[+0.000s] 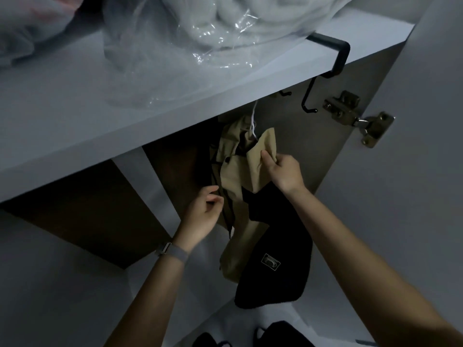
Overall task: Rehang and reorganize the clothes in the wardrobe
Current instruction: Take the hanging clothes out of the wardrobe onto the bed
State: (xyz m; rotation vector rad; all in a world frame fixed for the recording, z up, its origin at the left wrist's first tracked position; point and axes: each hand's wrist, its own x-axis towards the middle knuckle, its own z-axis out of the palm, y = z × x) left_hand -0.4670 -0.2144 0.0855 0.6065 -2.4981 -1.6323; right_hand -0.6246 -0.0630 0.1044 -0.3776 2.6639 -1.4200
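The right hand (283, 174) is pinching a fold of the soft beige fabric garment (240, 171) near its top, thumb in front and fingers curled behind, so the cloth is bunching up just above the knuckles. That garment is hanging on a thin white hanger (253, 123) under the front edge of the pale grey wardrobe shelf (125, 116), draping down between the two hands. The left hand (203, 211), wearing a grey woven wristband (172, 251), is hovering at the garment's left edge with fingers loosely curled; whether it is touching the dark trim, I cannot tell. A matte black garment with a small square patch (275, 266) is hanging just beside and below the beige one, beneath the right wrist. Up on the shelf, crinkly clear plastic bags of white bedding (200, 28) are lying near the right corner, where a black metal hook (333, 56) is clipping over the edge. A brass door hinge (360, 118) is sitting on the right wall.
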